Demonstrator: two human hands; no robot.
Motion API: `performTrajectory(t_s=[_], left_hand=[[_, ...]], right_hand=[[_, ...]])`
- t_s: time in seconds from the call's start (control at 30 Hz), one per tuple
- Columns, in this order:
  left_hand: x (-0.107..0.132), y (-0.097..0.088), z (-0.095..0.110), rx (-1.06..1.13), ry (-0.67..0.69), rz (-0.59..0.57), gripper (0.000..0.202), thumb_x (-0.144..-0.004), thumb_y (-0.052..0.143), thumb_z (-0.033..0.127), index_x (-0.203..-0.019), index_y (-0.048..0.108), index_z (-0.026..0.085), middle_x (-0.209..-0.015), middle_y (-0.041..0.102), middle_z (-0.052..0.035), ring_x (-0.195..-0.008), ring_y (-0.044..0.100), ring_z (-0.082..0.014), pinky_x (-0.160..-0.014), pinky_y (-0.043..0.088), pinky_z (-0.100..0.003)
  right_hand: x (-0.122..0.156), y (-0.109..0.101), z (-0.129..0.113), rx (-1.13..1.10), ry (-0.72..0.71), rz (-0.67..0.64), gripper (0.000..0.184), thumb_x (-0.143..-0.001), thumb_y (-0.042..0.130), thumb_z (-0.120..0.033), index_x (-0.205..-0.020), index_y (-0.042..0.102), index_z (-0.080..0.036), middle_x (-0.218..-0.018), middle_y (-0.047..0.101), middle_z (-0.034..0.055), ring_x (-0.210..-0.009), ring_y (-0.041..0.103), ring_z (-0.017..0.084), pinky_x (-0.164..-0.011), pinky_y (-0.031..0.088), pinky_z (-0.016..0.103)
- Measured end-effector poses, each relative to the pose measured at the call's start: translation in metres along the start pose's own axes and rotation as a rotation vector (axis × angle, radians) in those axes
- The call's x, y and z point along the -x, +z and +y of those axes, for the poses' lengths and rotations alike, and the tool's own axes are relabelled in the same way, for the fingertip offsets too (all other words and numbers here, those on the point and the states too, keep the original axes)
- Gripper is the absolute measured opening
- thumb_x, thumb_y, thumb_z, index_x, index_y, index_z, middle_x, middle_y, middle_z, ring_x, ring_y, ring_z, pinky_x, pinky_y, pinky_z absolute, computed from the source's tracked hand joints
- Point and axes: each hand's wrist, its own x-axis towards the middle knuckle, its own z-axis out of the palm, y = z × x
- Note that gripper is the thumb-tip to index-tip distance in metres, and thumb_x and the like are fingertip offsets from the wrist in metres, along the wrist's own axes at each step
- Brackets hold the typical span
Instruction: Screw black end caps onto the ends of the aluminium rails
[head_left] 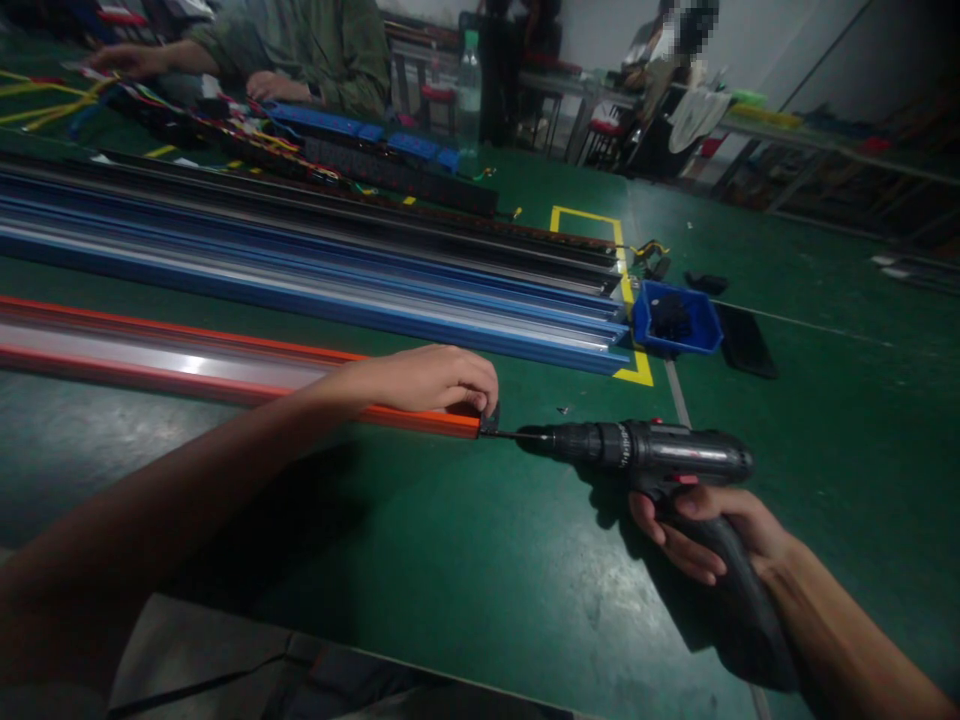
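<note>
My right hand [709, 535] is wrapped round the grip of a black cordless drill [645, 452], held level above the green table [450, 560]. Its thin bit points left and meets a small black end cap [489, 420] at the near end of a long orange rail [187, 365]. My left hand [435, 378] lies on that rail end, fingers curled and pinching the end cap against it. The rail runs off to the left edge of the view.
Several long blue and grey rails [315, 270] lie parallel behind the orange one. A blue bin [675, 320] of dark parts and a black flat object [746, 342] sit to the right, by yellow tape [626, 290]. Another person [300, 50] works at the far left.
</note>
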Motion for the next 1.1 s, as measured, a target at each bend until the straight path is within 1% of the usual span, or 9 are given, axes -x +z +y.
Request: performTrajectory(t_s=[0.13, 0.2, 0.33, 0.53, 0.7, 0.9, 1.1], left_hand=[[0.0, -0.0002, -0.0005, 0.003, 0.002, 0.002, 0.021, -0.099, 0.053, 0.019, -0.092, 0.073, 0.02, -0.101, 0.072, -0.0033, -0.091, 0.065, -0.013, -0.084, 0.045, -0.021], [-0.0002, -0.0002, -0.0007, 0.007, 0.004, 0.006, 0.021, -0.099, 0.054, 0.019, -0.092, 0.073, 0.02, -0.101, 0.072, -0.0032, -0.091, 0.065, -0.0127, -0.083, 0.044, -0.02], [-0.0008, -0.0005, 0.0003, 0.039, -0.001, 0.017, 0.02, -0.097, 0.056, 0.016, -0.09, 0.074, 0.021, -0.099, 0.073, -0.0027, -0.09, 0.066, -0.0125, -0.082, 0.044, -0.021], [-0.0004, -0.001, 0.0021, 0.053, 0.006, 0.024, 0.022, -0.097, 0.055, 0.016, -0.089, 0.075, 0.02, -0.098, 0.073, -0.0033, -0.089, 0.066, -0.0127, -0.081, 0.045, -0.021], [0.0005, 0.0, -0.0004, 0.023, 0.007, 0.011, 0.022, -0.099, 0.054, 0.018, -0.091, 0.074, 0.02, -0.1, 0.072, -0.0034, -0.091, 0.065, -0.0132, -0.082, 0.044, -0.021], [-0.0001, 0.0005, -0.0026, -0.001, 0.007, -0.016, 0.02, -0.1, 0.053, 0.018, -0.093, 0.072, 0.02, -0.102, 0.071, -0.0033, -0.094, 0.064, -0.0127, -0.085, 0.044, -0.02], [-0.0004, 0.0, -0.0007, -0.006, 0.007, 0.0, 0.021, -0.099, 0.053, 0.016, -0.092, 0.073, 0.02, -0.101, 0.072, -0.0031, -0.092, 0.065, -0.0126, -0.084, 0.044, -0.02]], right_hand=[[-0.0009, 0.0016, -0.0016, -0.016, 0.007, -0.031, 0.037, -0.087, 0.06, -0.025, -0.113, 0.073, -0.002, -0.095, 0.073, 0.0176, -0.04, 0.047, 0.004, -0.046, 0.054, 0.018], [-0.001, 0.0009, -0.0016, -0.019, 0.006, -0.038, 0.036, -0.087, 0.06, -0.024, -0.113, 0.073, -0.003, -0.097, 0.074, 0.0182, -0.04, 0.047, 0.004, -0.047, 0.054, 0.018], [0.0002, -0.0027, 0.0, -0.02, 0.006, -0.018, 0.029, -0.087, 0.058, -0.022, -0.106, 0.074, -0.005, -0.091, 0.072, 0.0148, -0.039, 0.048, 0.004, -0.046, 0.054, 0.019], [0.0016, -0.007, 0.002, -0.004, 0.005, -0.003, 0.029, -0.086, 0.059, -0.024, -0.103, 0.074, -0.006, -0.087, 0.07, 0.013, -0.038, 0.048, 0.005, -0.045, 0.054, 0.02], [0.0015, -0.0046, 0.0008, 0.027, 0.013, 0.006, 0.029, -0.087, 0.058, -0.026, -0.101, 0.074, -0.006, -0.082, 0.068, 0.0101, -0.038, 0.046, 0.005, -0.045, 0.053, 0.019], [0.0008, -0.0024, -0.0002, 0.034, -0.007, 0.005, 0.03, -0.087, 0.058, -0.025, -0.101, 0.074, -0.004, -0.085, 0.069, 0.012, -0.039, 0.047, 0.005, -0.045, 0.053, 0.019], [0.0008, -0.0019, -0.0004, 0.035, -0.001, 0.005, 0.03, -0.087, 0.058, -0.026, -0.1, 0.073, -0.004, -0.081, 0.068, 0.0106, -0.039, 0.046, 0.004, -0.046, 0.054, 0.018]])
